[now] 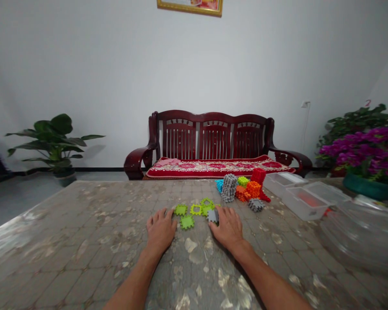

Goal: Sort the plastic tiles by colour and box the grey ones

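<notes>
My left hand (161,229) rests palm-down on the tablecloth with its fingers apart, holding nothing. Just right of its fingertips lie flat lime-green interlocking tiles with notched edges, one green tile (181,209) behind and another green tile (187,222) nearer me. Between thumb and fingers of my right hand (228,226) is a grey notched tile (212,216), partly covered by the hand. Behind that tile are more green pieces, among them a square frame with an open centre (195,209) and a frame with a rounded opening (207,202).
Stacked grey tiles (229,188), orange blocks (253,189), red pieces (258,175) and a grey cluster (256,205) stand behind my right hand. Clear plastic boxes (305,202) sit at the right, near purple flowers (368,148). Beyond the table is a wooden bench (213,125).
</notes>
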The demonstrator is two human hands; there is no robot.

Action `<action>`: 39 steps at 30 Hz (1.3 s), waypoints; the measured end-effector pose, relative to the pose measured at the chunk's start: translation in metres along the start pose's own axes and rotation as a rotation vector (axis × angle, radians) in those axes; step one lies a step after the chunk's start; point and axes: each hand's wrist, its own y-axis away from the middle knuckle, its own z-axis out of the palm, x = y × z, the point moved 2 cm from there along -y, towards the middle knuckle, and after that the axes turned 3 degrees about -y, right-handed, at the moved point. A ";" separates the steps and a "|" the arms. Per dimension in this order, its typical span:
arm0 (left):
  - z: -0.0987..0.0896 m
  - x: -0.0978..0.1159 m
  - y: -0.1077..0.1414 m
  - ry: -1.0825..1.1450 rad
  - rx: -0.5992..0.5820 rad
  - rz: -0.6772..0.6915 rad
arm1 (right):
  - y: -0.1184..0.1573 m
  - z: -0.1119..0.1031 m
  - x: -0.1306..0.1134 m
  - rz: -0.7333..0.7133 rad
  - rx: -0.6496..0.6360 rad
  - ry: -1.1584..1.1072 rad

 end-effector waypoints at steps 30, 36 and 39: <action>-0.003 0.001 0.001 0.000 -0.013 0.002 | -0.011 -0.001 0.038 0.051 0.030 -0.115; 0.000 0.000 0.001 -0.007 -0.004 0.004 | -0.015 0.002 0.048 0.037 -0.029 -0.161; 0.001 0.000 0.000 -0.005 0.004 0.003 | -0.015 0.005 0.051 0.038 -0.048 -0.165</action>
